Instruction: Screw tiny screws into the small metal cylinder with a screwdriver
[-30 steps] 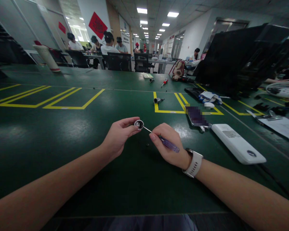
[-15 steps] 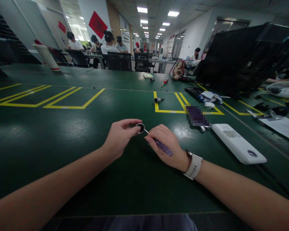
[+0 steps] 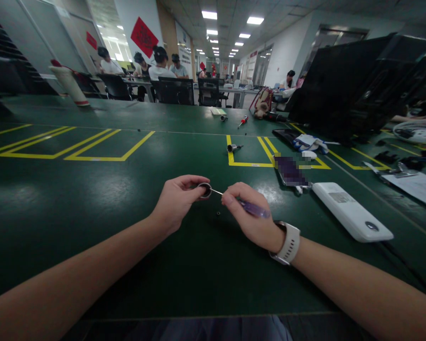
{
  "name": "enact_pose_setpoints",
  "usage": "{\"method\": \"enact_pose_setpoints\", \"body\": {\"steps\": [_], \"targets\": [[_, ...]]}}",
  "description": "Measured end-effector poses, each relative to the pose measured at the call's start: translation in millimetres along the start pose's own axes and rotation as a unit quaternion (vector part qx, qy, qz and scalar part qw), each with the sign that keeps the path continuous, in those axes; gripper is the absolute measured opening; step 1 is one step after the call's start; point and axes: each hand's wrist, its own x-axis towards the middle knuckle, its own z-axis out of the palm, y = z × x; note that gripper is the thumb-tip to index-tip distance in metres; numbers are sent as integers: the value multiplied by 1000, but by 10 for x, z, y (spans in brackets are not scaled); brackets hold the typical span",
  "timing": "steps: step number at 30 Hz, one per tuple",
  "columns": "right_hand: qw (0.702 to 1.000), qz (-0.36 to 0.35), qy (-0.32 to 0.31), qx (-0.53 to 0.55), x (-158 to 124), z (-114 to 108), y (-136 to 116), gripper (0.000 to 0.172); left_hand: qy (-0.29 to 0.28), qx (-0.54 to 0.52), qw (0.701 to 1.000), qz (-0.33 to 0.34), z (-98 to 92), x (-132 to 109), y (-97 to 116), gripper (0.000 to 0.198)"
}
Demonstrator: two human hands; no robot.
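Observation:
My left hand [image 3: 177, 199] is closed on a small round metal part [image 3: 206, 190] with a dark hollow, pinched between thumb and fingers above the green table [image 3: 145, 274]. In my right hand [image 3: 250, 210], the fingers wrap round a screwdriver [image 3: 255, 210] with a clear purple handle and a thin metal shaft. The shaft points left, and its tip meets the open mouth of the round part; how far in it goes I cannot tell. A tiny dark ring-shaped piece [image 3: 218, 213] lies on the table just below, between both hands.
Farther off lie a metal fitting [image 3: 233, 148] inside yellow tape, a red screwdriver [image 3: 243, 121] and another small metal part [image 3: 223, 118]. To the right are a phone [image 3: 291, 171], a white power bank [image 3: 351, 211] with a cable, and a clipboard [image 3: 412, 182]. A large black monitor [image 3: 348, 90] stands behind them.
My right hand has shifted slightly right and turned, so the screwdriver lies flatter and more of its shaft shows. The round part has tilted a little in my left hand.

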Motion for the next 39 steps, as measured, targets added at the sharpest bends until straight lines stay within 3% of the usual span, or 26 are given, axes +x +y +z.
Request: {"method": "enact_pose_setpoints", "body": {"steps": [2, 5, 7, 9, 14, 20, 26, 35, 39], "targets": [[985, 112, 48, 118, 35, -8, 59, 28, 7, -16, 1000, -15, -10, 20, 4, 21], [932, 257, 81, 240, 91, -13, 165, 35, 18, -47, 998, -38, -18, 44, 26, 24], [912, 309, 76, 261, 110, -7, 224, 35, 20, -61, 997, -52, -17, 52, 46, 23], [910, 314, 62, 263, 109, 5, 264, 35, 22, -73, 995, -66, -15, 54, 64, 24], [925, 299, 25, 233, 77, 31, 292, 35, 18, -88, 993, -83, -13, 53, 81, 25], [958, 262, -40, 108, 76, 0, 216, 37, 14, -100, 991, -82, -9, 52, 72, 28], [987, 135, -86, -16, 37, 7, 103, 34, 24, -113, 992, -54, -3, 54, 72, 22], [999, 2, 4, -47, -4, -31, 32, 28, 11, -88, 995, -56, 8, 51, 57, 21], [998, -54, 9, -39, -15, -38, 19, 18, -2, -74, 995, -62, 15, 34, 47, 22]]}}
